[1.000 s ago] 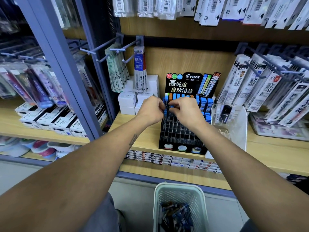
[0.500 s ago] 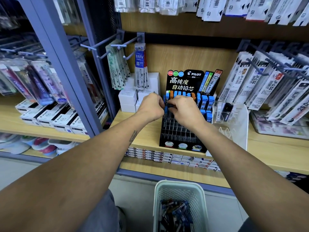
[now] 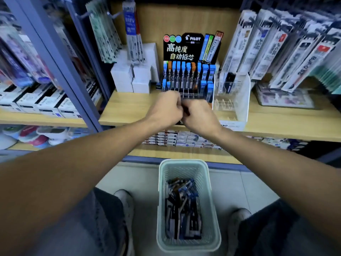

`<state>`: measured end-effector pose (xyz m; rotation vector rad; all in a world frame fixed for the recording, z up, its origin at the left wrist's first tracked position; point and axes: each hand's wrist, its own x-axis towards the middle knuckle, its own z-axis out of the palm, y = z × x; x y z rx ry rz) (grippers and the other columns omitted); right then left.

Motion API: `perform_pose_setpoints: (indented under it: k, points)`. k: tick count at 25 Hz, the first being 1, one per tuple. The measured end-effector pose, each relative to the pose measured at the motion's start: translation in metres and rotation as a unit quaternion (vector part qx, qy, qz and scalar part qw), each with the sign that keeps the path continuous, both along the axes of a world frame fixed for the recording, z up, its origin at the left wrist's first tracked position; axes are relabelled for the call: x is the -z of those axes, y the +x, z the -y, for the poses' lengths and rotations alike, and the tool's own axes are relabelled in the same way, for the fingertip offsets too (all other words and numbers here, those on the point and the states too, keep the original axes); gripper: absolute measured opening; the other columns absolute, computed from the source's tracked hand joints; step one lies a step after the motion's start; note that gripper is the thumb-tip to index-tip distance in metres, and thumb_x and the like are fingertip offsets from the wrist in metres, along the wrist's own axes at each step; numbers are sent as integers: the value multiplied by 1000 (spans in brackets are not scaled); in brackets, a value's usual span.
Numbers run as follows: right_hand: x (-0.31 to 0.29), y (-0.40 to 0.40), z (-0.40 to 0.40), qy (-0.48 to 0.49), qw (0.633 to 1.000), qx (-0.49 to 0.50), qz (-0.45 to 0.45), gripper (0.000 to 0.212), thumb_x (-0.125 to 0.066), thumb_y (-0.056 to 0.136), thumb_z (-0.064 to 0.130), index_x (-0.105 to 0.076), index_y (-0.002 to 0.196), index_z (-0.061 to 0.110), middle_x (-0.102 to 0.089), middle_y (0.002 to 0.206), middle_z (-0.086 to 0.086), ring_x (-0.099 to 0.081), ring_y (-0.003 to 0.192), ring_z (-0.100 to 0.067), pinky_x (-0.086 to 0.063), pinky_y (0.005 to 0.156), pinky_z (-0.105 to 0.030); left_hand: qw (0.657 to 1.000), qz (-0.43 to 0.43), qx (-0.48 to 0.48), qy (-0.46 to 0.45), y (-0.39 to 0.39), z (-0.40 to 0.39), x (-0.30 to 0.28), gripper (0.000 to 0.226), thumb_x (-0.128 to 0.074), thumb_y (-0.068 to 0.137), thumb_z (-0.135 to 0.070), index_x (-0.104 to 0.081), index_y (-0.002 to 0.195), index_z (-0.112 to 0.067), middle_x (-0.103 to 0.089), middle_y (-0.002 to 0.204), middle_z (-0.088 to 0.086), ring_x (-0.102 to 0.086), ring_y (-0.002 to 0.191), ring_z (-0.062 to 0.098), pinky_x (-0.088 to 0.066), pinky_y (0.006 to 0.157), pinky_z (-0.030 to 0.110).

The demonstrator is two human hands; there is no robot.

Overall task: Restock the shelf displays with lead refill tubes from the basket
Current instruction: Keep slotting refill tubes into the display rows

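Head view: left hand (image 3: 167, 108) and right hand (image 3: 200, 117) touch, fingers curled; contents cannot be told.

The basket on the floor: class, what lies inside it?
Inside the pale green basket lies a loose heap of lead refill tubes, mostly dark and blue. The heap covers the basket's bottom, so lower layers cannot be seen.

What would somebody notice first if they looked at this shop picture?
Probably the black Pilot display rack in the middle of the wooden shelf, its back rows filled with blue and orange capped lead refill tubes. Right in front, the left hand and right hand meet with curled fingers. Below, on the floor, stands a pale green basket of more tubes.
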<state>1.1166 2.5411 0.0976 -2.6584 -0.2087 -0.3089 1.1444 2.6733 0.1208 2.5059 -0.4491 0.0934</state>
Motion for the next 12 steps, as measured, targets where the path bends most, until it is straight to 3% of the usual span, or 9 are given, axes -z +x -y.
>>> perform_pose_setpoints:
  k: [2, 5, 8, 10, 12]
  points:
    - [45, -38, 3, -9, 992, -2, -130, 16, -54, 83, 10, -69, 87, 11, -71, 88, -20, -67, 83, -38, -55, 69, -41, 991, -121, 23, 52, -24, 5, 38, 19, -54, 85, -1, -63, 72, -12, -68, 78, 8, -63, 75, 25, -45, 63, 28]
    - [113, -76, 6, -8, 950, 38, -310, 23, -55, 88, 5, -76, 99, 6, -74, 101, -16, -70, 98, -31, -57, 83, -38, 938, -346, 9, 29, -50, 11, 113, 17, -56, 89, 9, -70, 82, 1, -74, 80, 18, -75, 73, 29, -63, 69, 38]
    - [168, -97, 6, 44, 899, 121, -418, 21, -57, 88, 2, -72, 103, 0, -69, 100, -15, -69, 101, -29, -51, 72, -30, 903, -426, -65, 3, -79, 16, 186, 12, -59, 83, 6, -67, 92, 4, -71, 80, 17, -73, 71, 30, -63, 65, 39]
    - [200, -114, 0, 100, 867, 164, -460, 7, -61, 90, 8, -67, 94, 7, -63, 98, -15, -65, 95, -28, -44, 70, -29, 880, -469, -80, -4, -101, 19, 236, 20, -62, 79, -7, -68, 97, 0, -71, 86, 18, -73, 76, 31, -62, 66, 41]
    - [230, -131, -8, 143, 832, 191, -501, 11, -60, 93, 15, -58, 82, 12, -58, 94, -13, -58, 87, -24, -43, 70, -32, 847, -522, -97, -14, -120, 21, 270, 30, -65, 78, -18, -70, 102, -1, -73, 98, 20, -73, 87, 34, -62, 73, 41]
